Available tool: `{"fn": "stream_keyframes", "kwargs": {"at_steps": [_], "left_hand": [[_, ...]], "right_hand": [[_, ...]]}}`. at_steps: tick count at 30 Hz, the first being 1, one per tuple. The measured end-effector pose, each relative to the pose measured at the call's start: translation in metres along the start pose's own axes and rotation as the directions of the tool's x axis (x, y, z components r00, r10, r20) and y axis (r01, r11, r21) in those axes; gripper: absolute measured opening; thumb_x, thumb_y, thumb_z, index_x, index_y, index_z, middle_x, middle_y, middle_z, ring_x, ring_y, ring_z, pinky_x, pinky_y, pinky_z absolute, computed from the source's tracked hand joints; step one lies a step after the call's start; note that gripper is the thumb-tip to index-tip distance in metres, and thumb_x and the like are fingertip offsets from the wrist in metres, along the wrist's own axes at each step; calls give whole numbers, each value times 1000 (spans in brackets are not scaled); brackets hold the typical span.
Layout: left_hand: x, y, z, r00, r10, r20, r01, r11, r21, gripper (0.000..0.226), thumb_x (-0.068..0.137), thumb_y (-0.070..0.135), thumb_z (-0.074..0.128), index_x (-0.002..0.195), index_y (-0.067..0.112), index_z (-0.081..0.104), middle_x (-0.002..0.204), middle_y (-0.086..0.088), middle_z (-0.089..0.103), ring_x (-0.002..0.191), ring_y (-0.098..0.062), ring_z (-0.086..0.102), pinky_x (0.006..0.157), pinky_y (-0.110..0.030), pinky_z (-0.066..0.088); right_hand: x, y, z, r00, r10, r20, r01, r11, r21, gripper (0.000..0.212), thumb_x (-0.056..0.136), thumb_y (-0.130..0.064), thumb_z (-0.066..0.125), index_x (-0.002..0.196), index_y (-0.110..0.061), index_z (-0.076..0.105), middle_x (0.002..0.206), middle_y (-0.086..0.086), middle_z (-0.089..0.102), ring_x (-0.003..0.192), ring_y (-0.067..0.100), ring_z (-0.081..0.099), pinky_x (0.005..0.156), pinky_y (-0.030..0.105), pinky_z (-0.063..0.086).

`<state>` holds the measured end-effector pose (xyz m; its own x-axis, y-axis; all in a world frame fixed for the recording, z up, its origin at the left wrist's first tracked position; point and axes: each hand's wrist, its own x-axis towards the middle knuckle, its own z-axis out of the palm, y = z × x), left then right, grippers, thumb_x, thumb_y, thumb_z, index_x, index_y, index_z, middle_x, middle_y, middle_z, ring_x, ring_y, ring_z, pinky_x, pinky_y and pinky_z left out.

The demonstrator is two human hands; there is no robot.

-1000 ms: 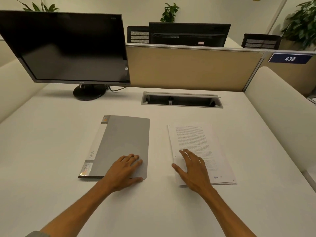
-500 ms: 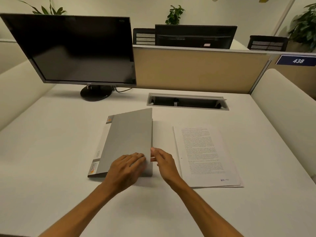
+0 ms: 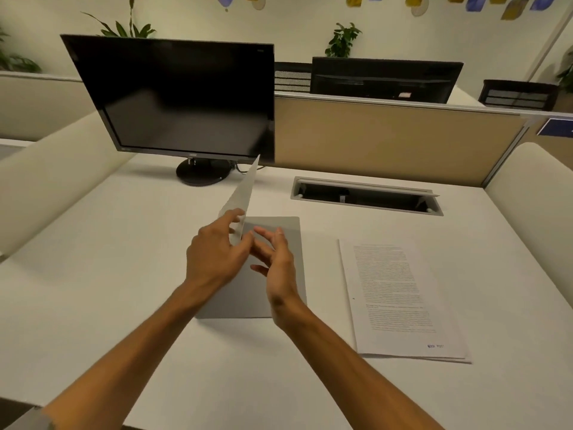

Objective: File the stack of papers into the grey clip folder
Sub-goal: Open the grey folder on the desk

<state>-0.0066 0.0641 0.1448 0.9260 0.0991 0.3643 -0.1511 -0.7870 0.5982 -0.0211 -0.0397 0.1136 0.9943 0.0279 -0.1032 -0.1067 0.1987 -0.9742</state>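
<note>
The grey clip folder [image 3: 288,243] lies on the white desk in front of me. Its front cover [image 3: 245,193] stands nearly upright, seen almost edge-on. My left hand [image 3: 214,256] grips that cover near its lower edge. My right hand [image 3: 276,259] hovers just right of the cover over the folder's inside, fingers spread and holding nothing. The stack of printed papers [image 3: 400,299] lies flat to the right of the folder, a hand's width away. Any clip inside the folder is hidden by my hands.
A black monitor [image 3: 183,97] on a round stand is at the back left. A recessed cable tray [image 3: 366,197] sits in the desk behind the papers. A tan partition [image 3: 387,141] closes the back; cream side panels flank the desk.
The folder's cover has swung from flat, through slightly lifted, to nearly upright. My right hand left the papers and came to the folder. My left hand went from pressing on the cover to gripping it.
</note>
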Motion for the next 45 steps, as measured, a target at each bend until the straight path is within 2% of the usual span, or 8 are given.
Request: {"fn": "stream_keyframes", "kwargs": {"at_steps": [3, 6, 11, 15, 23, 32, 36, 45], "left_hand": [[10, -10, -23, 999, -22, 37, 23, 999, -27, 37, 87, 27, 61, 123, 19, 58, 117, -8, 69, 98, -24, 67, 80, -38, 56], [18, -22, -49, 997, -48, 60, 51, 997, -53, 31, 87, 23, 63, 118, 17, 62, 113, -8, 69, 98, -25, 67, 83, -44, 58], [26, -48, -84, 993, -119, 1, 118, 990, -70, 30, 84, 14, 62, 114, 14, 65, 111, -10, 71, 94, -27, 69, 81, -48, 58], [31, -76, -101, 981, -185, -65, 185, 983, -5, 34, 82, 12, 59, 114, 17, 65, 110, -11, 71, 89, -29, 70, 83, -45, 55], [32, -124, -113, 942, -265, -204, 315, 909, 273, 59, 63, 29, 40, 117, 20, 62, 107, -16, 70, 90, -46, 61, 77, -50, 50], [15, -184, -79, 916, -366, -167, 401, 799, 448, 45, 77, 39, 64, 108, 7, 53, 97, -24, 62, 86, -49, 58, 67, -45, 39], [3, -209, -58, 944, -309, -118, 321, 770, 551, 70, 79, 43, 67, 124, -4, 43, 114, -31, 55, 106, -50, 52, 81, -58, 43], [-21, -248, -12, 922, -385, 37, 283, 736, 616, 91, 73, 68, 37, 138, 5, 40, 155, -29, 15, 141, -48, 8, 112, -60, 7]], "right_hand": [[8, 11, 10, 999, -11, 34, 12, 999, -42, 46, 100, -50, 23, 124, -31, 57, 97, -21, 71, 98, 2, 65, 83, 22, 45], [10, 35, 5, 995, -48, 93, 79, 925, -372, 32, 100, -46, 34, 120, -32, 55, 117, -6, 67, 105, 7, 61, 97, 35, 49], [15, 94, -30, 960, 90, 267, 226, 317, -921, 64, 95, -60, 26, 148, -25, 30, 159, 1, 24, 146, 22, 20, 117, 46, 16], [11, 124, -52, 945, 214, 246, 215, 159, -964, 68, 95, -61, 23, 152, -26, 17, 163, -1, 6, 150, 19, 4, 119, 47, 6], [-9, 139, -76, 959, 133, 249, 229, 148, -962, 66, 94, -63, 21, 152, -33, 13, 163, -8, 4, 150, 13, 2, 119, 38, 5], [-21, 142, -102, 973, 128, 193, 166, 197, -966, 66, 92, -66, 23, 151, -36, 17, 162, -12, 5, 149, 10, 2, 119, 37, 2], [-20, 142, -105, 976, 113, 187, 158, 223, -962, 65, 92, -66, 27, 149, -36, 23, 162, -11, 10, 149, 11, 6, 119, 38, 4], [4, 138, -90, 981, 44, 189, 171, 264, -949, 54, 91, -59, 41, 134, -27, 49, 142, -6, 42, 129, 15, 41, 106, 31, 33]]}}
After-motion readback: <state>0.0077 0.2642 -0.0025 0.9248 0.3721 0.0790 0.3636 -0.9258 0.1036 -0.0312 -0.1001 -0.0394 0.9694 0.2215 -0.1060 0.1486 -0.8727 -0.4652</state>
